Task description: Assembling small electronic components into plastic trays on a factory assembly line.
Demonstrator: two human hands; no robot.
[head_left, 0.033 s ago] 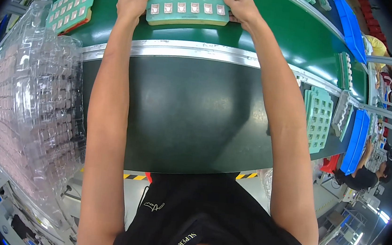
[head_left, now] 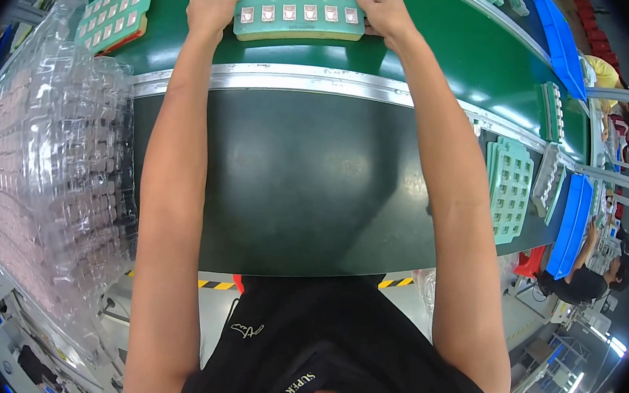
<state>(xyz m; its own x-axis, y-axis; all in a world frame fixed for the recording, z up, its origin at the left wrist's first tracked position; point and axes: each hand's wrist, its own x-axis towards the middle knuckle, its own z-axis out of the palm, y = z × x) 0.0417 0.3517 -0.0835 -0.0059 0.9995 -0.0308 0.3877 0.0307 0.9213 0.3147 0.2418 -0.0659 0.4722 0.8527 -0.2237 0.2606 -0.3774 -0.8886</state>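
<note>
At the far side of the work surface, a light green tray (head_left: 300,31) lies over the green conveyor belt, with rows of small pale pinkish pieces in its pockets. Gripping its left edge is my left hand (head_left: 213,9), thumb on top and fingers curled. My right hand (head_left: 387,17) holds the opposite edge, its thumb also on the upper face and its fingers partly hidden beneath. Both arms are stretched forward. The tray's far edge is cut off by the top of the picture.
Left on the belt sits another filled green tray (head_left: 112,14). Stacked clear plastic trays (head_left: 54,149) rise at the left. A metal rail (head_left: 310,82) separates the belt from the dark table (head_left: 300,187). At right are a green tray (head_left: 512,191) and a blue bin (head_left: 571,225); people work beyond.
The held tray has shifted very slightly left. Both hands keep their grip on its edges.
</note>
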